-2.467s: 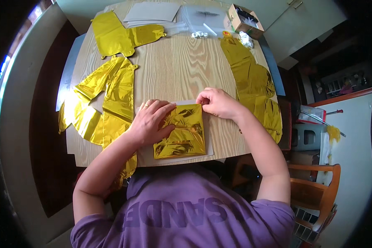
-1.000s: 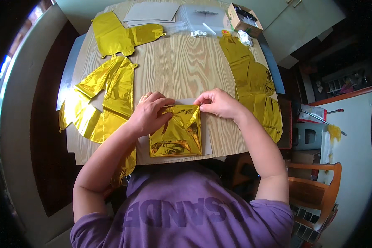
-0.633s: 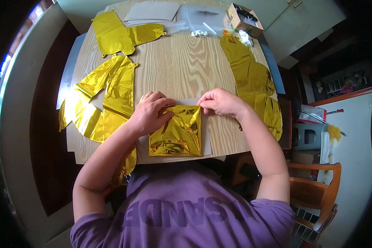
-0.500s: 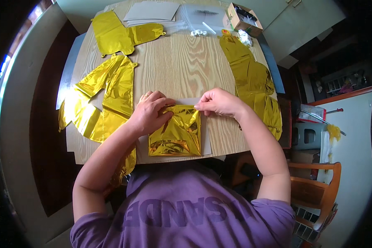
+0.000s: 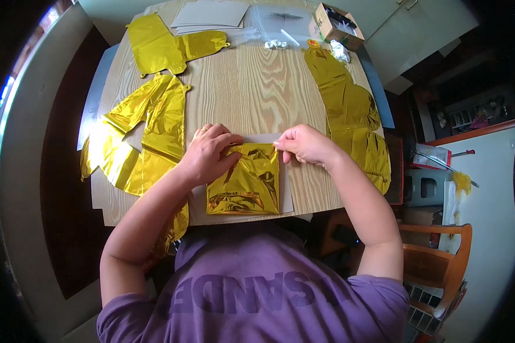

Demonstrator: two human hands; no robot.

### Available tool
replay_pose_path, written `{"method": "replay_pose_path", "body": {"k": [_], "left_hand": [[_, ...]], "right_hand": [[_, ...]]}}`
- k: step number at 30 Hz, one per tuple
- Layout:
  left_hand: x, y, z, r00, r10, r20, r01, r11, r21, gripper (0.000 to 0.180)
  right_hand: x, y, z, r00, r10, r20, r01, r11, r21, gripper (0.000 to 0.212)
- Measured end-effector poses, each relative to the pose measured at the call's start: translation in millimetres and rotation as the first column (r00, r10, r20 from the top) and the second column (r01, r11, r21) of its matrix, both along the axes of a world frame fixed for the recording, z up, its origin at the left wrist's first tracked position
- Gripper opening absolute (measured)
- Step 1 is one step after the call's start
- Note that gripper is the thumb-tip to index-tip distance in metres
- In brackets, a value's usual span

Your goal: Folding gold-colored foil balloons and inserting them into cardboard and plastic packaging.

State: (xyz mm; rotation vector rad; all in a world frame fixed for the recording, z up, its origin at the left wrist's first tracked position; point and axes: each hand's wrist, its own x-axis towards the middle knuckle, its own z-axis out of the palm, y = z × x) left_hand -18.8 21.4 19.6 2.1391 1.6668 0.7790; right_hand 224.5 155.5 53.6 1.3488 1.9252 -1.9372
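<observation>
A folded gold foil balloon (image 5: 247,184) lies on a grey card (image 5: 285,188) at the near edge of the wooden table (image 5: 257,86). My left hand (image 5: 207,153) presses flat on the foil's upper left corner. My right hand (image 5: 306,143) pinches the foil's upper right corner between thumb and fingers. The foil is creased into a rough rectangle on the card.
More flat gold foil balloons lie about: one on the left (image 5: 149,131), one at the far left (image 5: 166,47), one along the right edge (image 5: 352,114). Grey cards (image 5: 209,14), clear bags (image 5: 280,20) and a small open box (image 5: 339,26) sit at the far side. A wooden chair (image 5: 438,266) stands to the right.
The foil has been folded narrower and both hands have drawn closer together at its top edge; over the last second they barely move.
</observation>
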Motion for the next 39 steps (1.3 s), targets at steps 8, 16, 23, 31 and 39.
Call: {"method": "replay_pose_path", "body": {"k": [8,16,23,31,39], "left_hand": [[0.4,1.9,1.6,1.0,0.018,-0.008,-0.018,1.0,-0.002,0.032],[-17.2,-4.4,36.7,0.981,0.194,-0.022,-0.191,0.927,-0.322,0.032],[-24.5,-3.2,51.0,0.977,0.191,0.097,-0.102,0.814,-0.572,0.035],[-26.1,-9.0,56.4,0.916,0.294,0.271,-0.037,0.737,-0.675,0.027],[-23.4,-14.7,60.9,0.866,0.388,0.315,-0.094,0.746,-0.659,0.036]], "right_hand": [[-7.2,-13.5,-2.8,0.998,-0.048,0.029,0.046,0.996,0.081,0.021],[-0.9,-10.8,-15.2,0.998,-0.07,-0.006,0.071,0.996,0.059,0.024],[6.1,-17.3,-12.9,0.983,-0.052,-0.174,0.063,0.996,0.058,0.022],[11.8,-20.7,-15.7,0.979,-0.071,-0.19,0.087,0.993,0.077,0.024],[1.5,-25.8,-6.3,1.0,-0.004,0.017,-0.001,0.961,0.277,0.03]]}}
